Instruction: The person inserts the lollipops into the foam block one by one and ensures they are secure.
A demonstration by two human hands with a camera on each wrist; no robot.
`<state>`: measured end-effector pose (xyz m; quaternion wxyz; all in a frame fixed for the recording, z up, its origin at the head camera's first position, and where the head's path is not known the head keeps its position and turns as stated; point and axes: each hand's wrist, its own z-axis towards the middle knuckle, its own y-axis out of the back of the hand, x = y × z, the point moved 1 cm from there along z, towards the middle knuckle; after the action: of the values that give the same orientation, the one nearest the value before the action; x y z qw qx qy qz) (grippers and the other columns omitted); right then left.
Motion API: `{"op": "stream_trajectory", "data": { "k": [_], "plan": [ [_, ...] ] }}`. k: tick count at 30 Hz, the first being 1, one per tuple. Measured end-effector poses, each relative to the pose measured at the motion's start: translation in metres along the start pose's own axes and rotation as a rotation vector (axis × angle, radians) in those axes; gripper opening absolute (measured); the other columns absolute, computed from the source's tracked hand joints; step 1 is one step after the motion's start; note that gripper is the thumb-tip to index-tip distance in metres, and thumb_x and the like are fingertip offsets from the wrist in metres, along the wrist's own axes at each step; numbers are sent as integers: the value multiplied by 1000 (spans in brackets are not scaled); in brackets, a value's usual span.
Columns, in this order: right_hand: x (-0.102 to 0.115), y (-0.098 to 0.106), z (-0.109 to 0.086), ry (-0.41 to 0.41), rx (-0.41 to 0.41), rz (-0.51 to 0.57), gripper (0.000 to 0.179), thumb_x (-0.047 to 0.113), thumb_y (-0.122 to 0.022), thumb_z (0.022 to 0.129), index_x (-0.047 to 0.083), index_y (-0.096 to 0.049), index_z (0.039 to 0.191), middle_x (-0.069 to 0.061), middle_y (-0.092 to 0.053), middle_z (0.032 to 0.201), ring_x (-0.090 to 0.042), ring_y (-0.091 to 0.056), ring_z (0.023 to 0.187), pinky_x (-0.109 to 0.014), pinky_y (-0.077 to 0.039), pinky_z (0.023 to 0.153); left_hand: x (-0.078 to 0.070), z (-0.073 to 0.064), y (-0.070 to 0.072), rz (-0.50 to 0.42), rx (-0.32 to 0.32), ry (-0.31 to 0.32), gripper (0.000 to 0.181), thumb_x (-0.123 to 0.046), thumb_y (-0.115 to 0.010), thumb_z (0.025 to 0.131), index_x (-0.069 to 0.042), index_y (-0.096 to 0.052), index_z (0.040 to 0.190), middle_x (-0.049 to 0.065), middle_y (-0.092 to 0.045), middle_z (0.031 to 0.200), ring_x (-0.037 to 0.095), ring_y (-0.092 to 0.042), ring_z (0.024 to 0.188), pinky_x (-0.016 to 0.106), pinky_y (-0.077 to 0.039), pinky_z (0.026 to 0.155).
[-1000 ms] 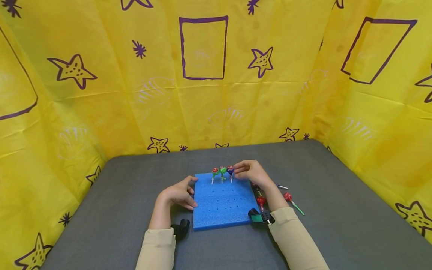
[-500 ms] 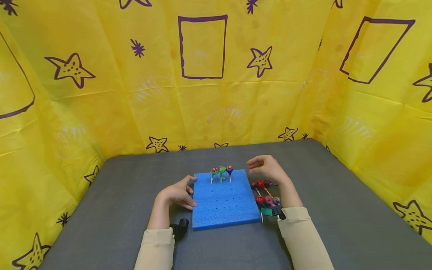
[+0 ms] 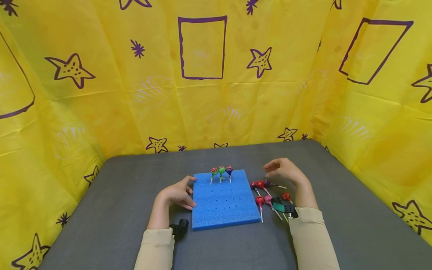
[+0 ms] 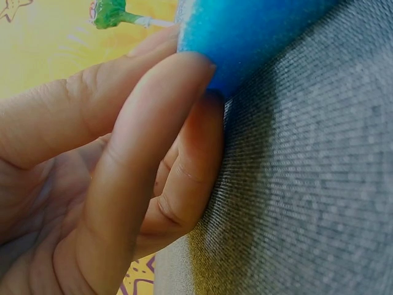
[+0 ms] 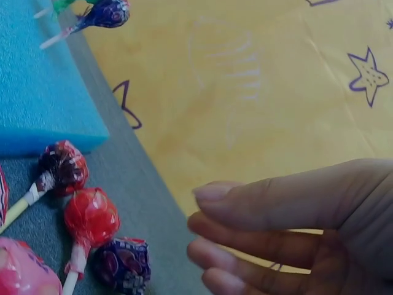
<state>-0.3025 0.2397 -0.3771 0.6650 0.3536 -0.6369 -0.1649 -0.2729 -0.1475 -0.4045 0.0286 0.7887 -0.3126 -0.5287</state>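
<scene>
Blue foam (image 3: 221, 195) sits on the table (image 3: 135, 187), dotted with holes, three lollipops (image 3: 221, 170) standing near its far edge. The left hand (image 3: 179, 193) is just spread against its left side; the right hand (image 3: 284, 168), fingers loosely bent, hangs empty off its right.

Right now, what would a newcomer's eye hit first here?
The yellow cloth with purple stars, filling the background behind the gray table. Then the blue foam board on that table, three lollipops standing in its far part. Loose lollipops lie to the board's right.
</scene>
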Motion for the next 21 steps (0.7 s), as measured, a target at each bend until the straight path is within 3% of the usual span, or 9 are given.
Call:
{"op": "stream_trajectory", "data": {
  "k": [8, 16, 21],
  "plan": [
    [-7, -4, -1, -62, 92, 11, 39, 11, -74, 85, -6, -65, 119, -25, -67, 120, -25, -68, 101, -44, -59, 94, 0, 0, -1, -7, -6, -6, 92, 10, -74, 79, -15, -25, 153, 20, -45, 117, 20, -66, 72, 32, -64, 66],
    [-11, -8, 1, -124, 102, 19, 38, 9, -76, 84, -4, -67, 118, -20, -70, 115, -20, -67, 95, -39, -60, 89, 0, 0, -1, -12, -5, -7, 92, 10, -74, 79, -15, -25, 153, 19, -45, 115, 20, -68, 73, 32, -64, 66],
    [-12, -10, 2, -117, 130, 15, 40, 8, -76, 83, -6, -65, 119, -20, -70, 112, -20, -65, 91, -38, -61, 86, 1, 0, -1, -14, -6, -2, 93, 10, -74, 79, -15, -25, 153, 19, -45, 116, 20, -69, 73, 32, -64, 66]
  ]
}}
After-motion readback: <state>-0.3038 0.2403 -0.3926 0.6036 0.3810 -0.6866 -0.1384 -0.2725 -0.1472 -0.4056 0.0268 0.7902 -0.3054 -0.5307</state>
